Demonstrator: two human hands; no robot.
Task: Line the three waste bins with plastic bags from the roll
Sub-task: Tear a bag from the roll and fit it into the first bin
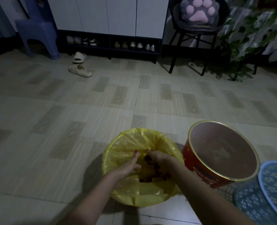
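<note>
Head view showed both hands, left hand point(129, 166) and right hand point(158, 157), close together inside the bin, pressing the yellow bag point(128, 143) down so it sat flush; red bin point(222, 153) alongside stood unlined.

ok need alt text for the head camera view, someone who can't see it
Both hands, left hand and right hand, reach down into a bin lined with a yellow plastic bag on a tiled floor. A red bin with a gold rim stands unlined just to its right; beige slippers and a shoe cabinet lie beyond.
</note>
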